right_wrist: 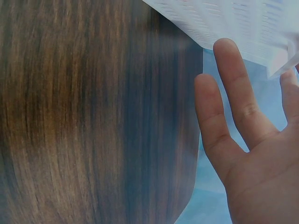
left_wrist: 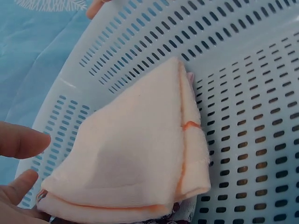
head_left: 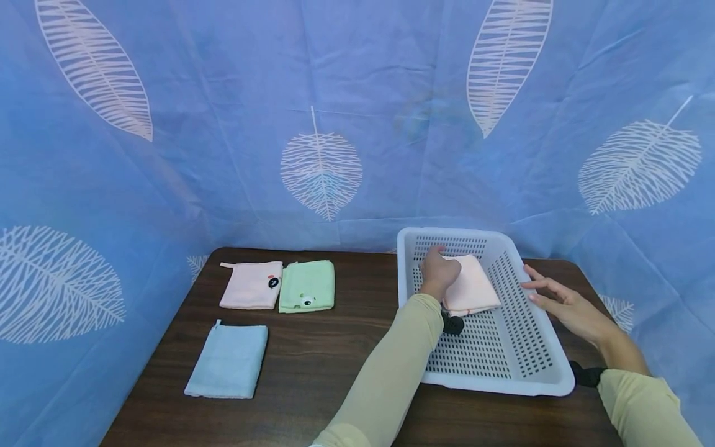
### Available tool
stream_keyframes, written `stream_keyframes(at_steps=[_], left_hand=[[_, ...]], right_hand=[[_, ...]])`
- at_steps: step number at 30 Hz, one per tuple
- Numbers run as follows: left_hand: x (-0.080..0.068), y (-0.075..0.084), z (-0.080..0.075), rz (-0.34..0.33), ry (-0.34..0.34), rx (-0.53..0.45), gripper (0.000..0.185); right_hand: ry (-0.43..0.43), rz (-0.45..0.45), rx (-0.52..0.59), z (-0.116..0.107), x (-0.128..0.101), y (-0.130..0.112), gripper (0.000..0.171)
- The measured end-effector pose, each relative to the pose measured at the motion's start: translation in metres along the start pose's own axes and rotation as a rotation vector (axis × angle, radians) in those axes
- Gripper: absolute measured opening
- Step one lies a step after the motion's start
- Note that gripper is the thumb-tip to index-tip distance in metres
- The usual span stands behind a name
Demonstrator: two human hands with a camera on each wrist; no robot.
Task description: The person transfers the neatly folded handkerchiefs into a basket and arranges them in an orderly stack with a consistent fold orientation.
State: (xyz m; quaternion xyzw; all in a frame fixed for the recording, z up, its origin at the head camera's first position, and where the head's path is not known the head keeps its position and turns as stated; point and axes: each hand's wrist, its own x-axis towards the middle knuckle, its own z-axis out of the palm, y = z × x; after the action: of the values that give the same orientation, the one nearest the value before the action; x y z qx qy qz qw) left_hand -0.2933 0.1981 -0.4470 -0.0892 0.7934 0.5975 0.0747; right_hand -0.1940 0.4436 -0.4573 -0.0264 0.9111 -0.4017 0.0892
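A folded pale-peach towel (head_left: 471, 285) with orange edging lies inside the white plastic basket (head_left: 527, 338). In the left wrist view the peach towel (left_wrist: 135, 140) rests on darker patterned fabric, mostly hidden. My left hand (head_left: 439, 271) is in the basket at the towel's left side. Its thumb and a finger stand apart at the cloth's edge; whether other fingers touch it cannot be told. At the basket's right rim is my right hand (head_left: 570, 310), fingers extended and spread. The right wrist view shows this hand (right_wrist: 261, 149) palm-on beside the basket's outer wall (right_wrist: 224, 28).
On the brown table (head_left: 313, 360), left of the basket, lie a folded pink towel (head_left: 251, 285) and a green one (head_left: 307, 285) side by side. A light blue towel (head_left: 228, 360) lies nearer. Blue leaf-patterned fabric (head_left: 385, 167) hangs behind the table.
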Motion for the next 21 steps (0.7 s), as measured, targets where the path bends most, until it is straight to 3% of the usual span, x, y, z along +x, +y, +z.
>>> stream_keyframes(at_steps=[11, 17, 21], left_hand=[[-0.002, -0.007, 0.0, 0.244, 0.006, 0.219, 0.065], [-0.01, -0.002, -0.004, 0.262, -0.047, 0.326, 0.063], [-0.015, 0.003, -0.008, 0.311, -0.089, 0.392, 0.062]], right_hand=[[0.004, -0.013, -0.003, -0.001, -0.001, -0.001, 0.052], [0.003, -0.021, -0.003, -0.001, -0.002, -0.002, 0.052], [0.007, -0.014, -0.005, 0.0, -0.002, -0.002, 0.052]])
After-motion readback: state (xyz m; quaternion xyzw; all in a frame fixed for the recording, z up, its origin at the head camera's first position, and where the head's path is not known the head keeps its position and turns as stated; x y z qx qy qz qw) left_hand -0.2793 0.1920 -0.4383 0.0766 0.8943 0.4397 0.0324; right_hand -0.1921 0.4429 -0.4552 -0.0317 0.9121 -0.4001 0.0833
